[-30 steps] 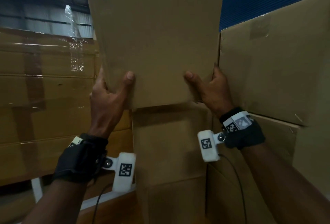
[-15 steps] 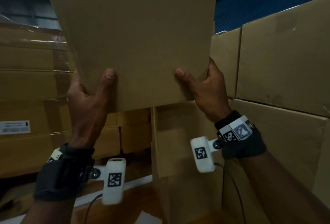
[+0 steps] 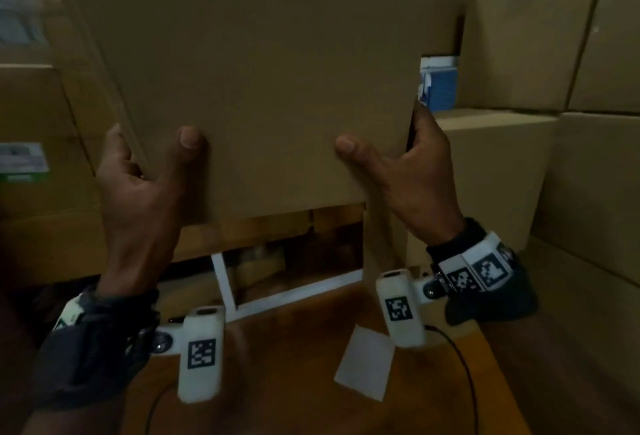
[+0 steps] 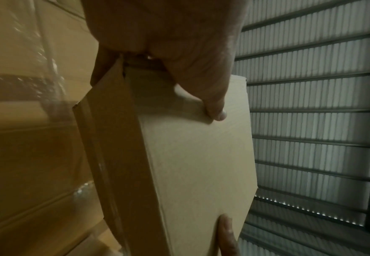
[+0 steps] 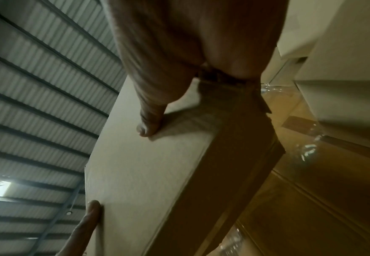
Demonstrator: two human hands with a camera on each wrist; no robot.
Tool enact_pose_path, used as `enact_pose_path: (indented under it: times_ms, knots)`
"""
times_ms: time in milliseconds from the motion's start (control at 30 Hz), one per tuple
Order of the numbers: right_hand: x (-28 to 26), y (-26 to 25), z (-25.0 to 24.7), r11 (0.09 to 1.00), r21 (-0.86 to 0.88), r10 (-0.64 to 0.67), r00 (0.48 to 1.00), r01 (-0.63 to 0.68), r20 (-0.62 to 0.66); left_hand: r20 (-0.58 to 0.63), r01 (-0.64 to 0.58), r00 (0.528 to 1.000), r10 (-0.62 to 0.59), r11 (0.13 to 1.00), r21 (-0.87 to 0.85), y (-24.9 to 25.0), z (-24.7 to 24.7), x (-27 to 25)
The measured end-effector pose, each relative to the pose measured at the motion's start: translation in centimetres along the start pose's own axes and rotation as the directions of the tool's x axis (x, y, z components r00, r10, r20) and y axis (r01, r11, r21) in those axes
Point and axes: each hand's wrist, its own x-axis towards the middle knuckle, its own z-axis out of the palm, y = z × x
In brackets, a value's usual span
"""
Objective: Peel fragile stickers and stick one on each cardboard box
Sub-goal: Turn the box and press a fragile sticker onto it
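A flat brown cardboard box (image 3: 263, 63) fills the upper middle of the head view, held upright in the air above a wooden table (image 3: 277, 365). My left hand (image 3: 145, 174) grips its lower left corner, thumb on the near face, fingers hidden behind. My right hand (image 3: 405, 171) grips the lower right corner the same way. The left wrist view shows the box (image 4: 197, 155) with my left thumb (image 4: 214, 107) pressed on it. In the right wrist view the box (image 5: 149, 173) has my right thumb (image 5: 149, 124) on its face. A white sticker sheet (image 3: 365, 363) lies on the table.
Stacked cardboard boxes (image 3: 540, 36) rise at the right, and shrink-wrapped cartons (image 3: 38, 219) stand at the left. A white frame (image 3: 287, 292) runs along the table's far edge. A corrugated metal roof (image 5: 37, 86) is overhead.
Both hands have carried the box down and toward me. The view has dropped, so the table and the white sheet now show below the box.
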Motion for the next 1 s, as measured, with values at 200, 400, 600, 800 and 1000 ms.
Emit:
enact_pose_path:
  times_ms: [200,400,600,800,1000]
  knots:
    - [-5.0,2.4,2.7,0.988,-0.017,0.155,0.985,-0.154,0.072,0.049,0.151,0.987,-0.153,0.988,0.04,-2.7,-3.9,-3.6]
    - [-9.7,5.5,3.0,0.965,-0.021,0.262,0.947,-0.263,0.185,0.084,0.302,0.948,-0.307,0.951,0.072,-5.5,-6.4,-8.2]
    - [-14.9,9.0,3.3,0.931,-0.086,0.364,0.887,-0.355,0.282,0.089,0.424,0.894,-0.439,0.893,0.149,-8.0,-8.3,-13.3]
    - [-20.8,12.6,4.3,0.843,-0.169,0.538,0.791,-0.511,0.291,0.108,0.527,0.83,-0.547,0.833,0.169,-10.3,-10.4,-18.7]
    - [-25.4,15.9,5.8,0.709,-0.298,0.704,0.659,-0.639,0.265,0.155,0.645,0.719,-0.677,0.734,0.214,-14.0,-13.0,-22.5]
